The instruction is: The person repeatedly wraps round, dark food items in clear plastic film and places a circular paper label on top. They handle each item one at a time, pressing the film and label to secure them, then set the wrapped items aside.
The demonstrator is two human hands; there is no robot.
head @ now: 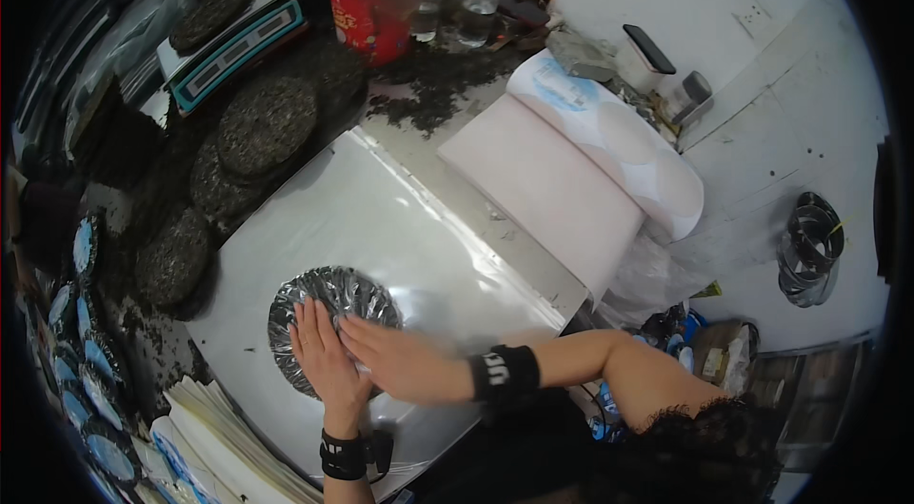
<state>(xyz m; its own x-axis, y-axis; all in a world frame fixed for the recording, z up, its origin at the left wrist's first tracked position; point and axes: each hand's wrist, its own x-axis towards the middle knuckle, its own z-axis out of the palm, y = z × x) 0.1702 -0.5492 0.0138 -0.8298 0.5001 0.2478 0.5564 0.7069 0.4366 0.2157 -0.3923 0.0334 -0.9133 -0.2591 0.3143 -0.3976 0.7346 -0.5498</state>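
Note:
A dark round pressed cake (332,286), wrapped in crinkled clear plastic film, lies on a flat silvery metal board (443,247). My left hand (325,354) rests flat on the cake with its fingers pointing away from me. From the right, my right hand (400,358) reaches across, its fingertips on the film close beside the left hand. Neither hand is closed around the cake. Both wrists wear black bands with pale lettering. The cake's near right part is hidden under my hands.
Bare dark cakes (268,126) lie beyond the board's left edge, with another on a digital scale (239,51). Film-wrapped cakes with blue labels (107,457) line the far left. A label roll (607,140), red bucket (368,18) and glass jar (477,8) stand behind. Paper sheets (214,432) lie nearby.

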